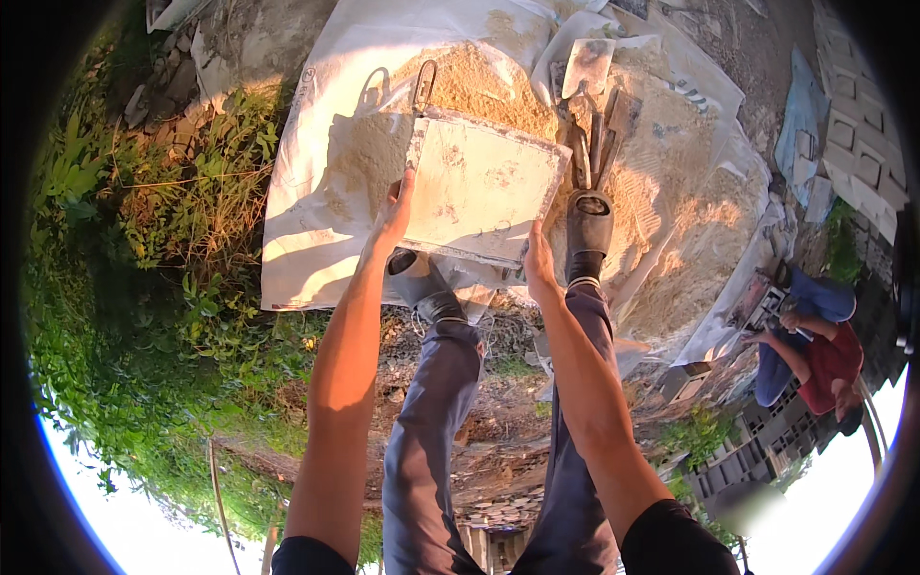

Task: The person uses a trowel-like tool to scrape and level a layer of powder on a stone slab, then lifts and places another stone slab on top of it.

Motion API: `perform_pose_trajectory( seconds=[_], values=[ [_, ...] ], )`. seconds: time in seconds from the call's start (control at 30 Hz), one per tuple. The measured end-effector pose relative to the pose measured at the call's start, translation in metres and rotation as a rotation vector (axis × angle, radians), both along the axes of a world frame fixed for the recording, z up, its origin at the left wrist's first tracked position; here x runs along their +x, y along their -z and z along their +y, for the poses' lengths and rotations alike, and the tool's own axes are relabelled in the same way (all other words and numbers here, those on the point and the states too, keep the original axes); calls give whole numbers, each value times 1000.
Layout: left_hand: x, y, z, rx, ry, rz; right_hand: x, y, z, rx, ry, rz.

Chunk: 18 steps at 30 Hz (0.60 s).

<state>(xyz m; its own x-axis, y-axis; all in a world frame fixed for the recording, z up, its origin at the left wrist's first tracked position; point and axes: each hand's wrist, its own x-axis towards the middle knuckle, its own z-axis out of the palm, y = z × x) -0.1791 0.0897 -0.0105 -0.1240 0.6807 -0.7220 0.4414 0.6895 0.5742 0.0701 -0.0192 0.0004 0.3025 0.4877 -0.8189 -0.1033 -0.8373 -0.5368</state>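
Both my hands hold a flat, pale, rectangular plate point(484, 187) with worn, crusted edges. My left hand point(393, 216) grips its left edge, fingers hidden beneath and thumb along the side. At the lower right corner, my right hand point(540, 261) is closed on the edge. A metal loop handle point(425, 86) sticks up at the plate's far left corner. Below it lies a pale sheet point(311, 225) bearing heaps of sandy powder point(479, 81). A flat-bladed trowel point(588, 65) rests on the powder just beyond my right shoe, beside a wooden piece point(623, 113).
Green plants point(182, 192) crowd the left side. My shoes point(588, 225) stand at the sheet's near side. A person in a dark red shirt point(832, 369) squats at the right, hands on a mould-like frame point(767, 302). Grey blocks point(853, 125) line the far right.
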Motion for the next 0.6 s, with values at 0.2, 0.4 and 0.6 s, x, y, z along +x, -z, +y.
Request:
perform_pose_trajectory(
  seconds=[0.2, 0.4, 0.6],
  values=[
    [-30, 16, -16, -24, 69, -30, -28, -2, -18, 29, -24, -280],
    [-2, 1, -7, -94, 24, -193, -6, 42, -71, -98, 385, 247],
    [-16, 7, -11, -17, 1, -168, -13, 37, -60, -95, 266, 301]
  ],
)
